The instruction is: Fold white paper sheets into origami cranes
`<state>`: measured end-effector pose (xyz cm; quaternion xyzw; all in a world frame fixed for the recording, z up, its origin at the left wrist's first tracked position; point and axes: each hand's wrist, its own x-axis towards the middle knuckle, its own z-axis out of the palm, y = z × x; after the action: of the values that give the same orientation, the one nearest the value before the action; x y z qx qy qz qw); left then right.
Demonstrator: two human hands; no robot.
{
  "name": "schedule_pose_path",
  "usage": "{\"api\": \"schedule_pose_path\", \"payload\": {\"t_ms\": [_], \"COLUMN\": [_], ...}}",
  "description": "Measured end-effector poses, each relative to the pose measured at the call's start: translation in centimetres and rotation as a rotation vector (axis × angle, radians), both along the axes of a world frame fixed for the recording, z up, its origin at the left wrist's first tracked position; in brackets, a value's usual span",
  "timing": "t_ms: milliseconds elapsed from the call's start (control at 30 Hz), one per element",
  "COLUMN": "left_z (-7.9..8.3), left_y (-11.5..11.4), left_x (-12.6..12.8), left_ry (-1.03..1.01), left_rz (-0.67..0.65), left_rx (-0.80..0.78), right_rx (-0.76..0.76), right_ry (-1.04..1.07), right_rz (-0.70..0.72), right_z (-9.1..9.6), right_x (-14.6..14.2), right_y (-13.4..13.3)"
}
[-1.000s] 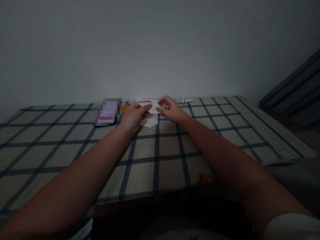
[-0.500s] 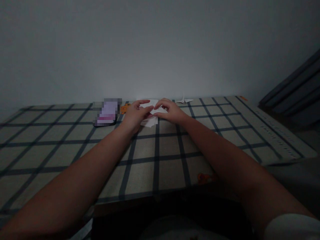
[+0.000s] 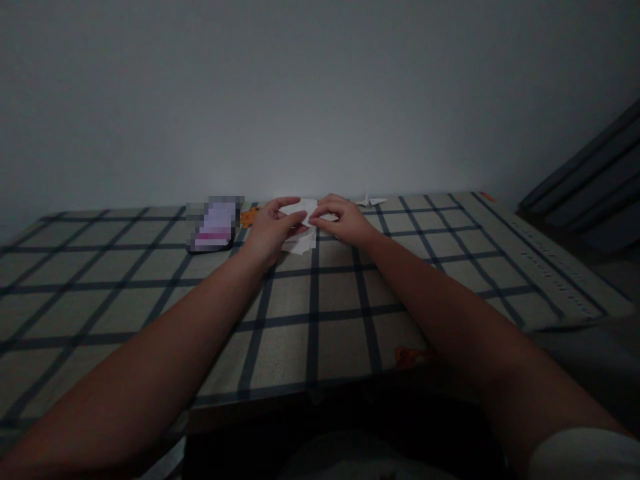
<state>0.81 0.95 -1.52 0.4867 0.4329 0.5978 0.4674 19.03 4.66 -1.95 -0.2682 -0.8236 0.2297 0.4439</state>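
Observation:
White paper (image 3: 306, 206) lies between my hands near the back of the table, with loose sheets (image 3: 300, 246) under it. My left hand (image 3: 271, 230) is bent round the left side of the paper, its thumb reaching toward the middle and its index finger stretched along the back. From the right, my right hand (image 3: 346, 221) pinches the paper, thumb against fingertips. The fingertips of both hands almost meet. How the piece in them is folded is too small and dim to make out.
A phone (image 3: 215, 227) with a lit screen rests to the left. Behind my right hand stands a white folded paper crane (image 3: 371, 200). The table has a checked cloth (image 3: 290, 333) and backs onto a pale wall (image 3: 320, 100). A dark curtain (image 3: 590, 180) hangs at right.
My right hand has shifted slightly to the right, and its thumb and fingertips have come together in a pinch. My left hand stays nearly still.

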Motion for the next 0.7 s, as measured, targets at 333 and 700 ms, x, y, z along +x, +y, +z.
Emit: {"api": "schedule_pose_path", "payload": {"t_ms": [333,700], "left_z": [0.11,-0.26], "left_y": [-0.1,0.23], "left_x": [0.09,-0.13], "left_ry": [0.003,-0.005], "left_rz": [0.006,-0.033], "left_rx": [0.007,0.002], "right_rx": [-0.01,-0.016], "right_ry": [-0.006,-0.025], "right_rz": [0.009,0.002], "right_z": [-0.1,0.03], "right_x": [0.06,0.01], "right_y": [-0.1,-0.2]}}
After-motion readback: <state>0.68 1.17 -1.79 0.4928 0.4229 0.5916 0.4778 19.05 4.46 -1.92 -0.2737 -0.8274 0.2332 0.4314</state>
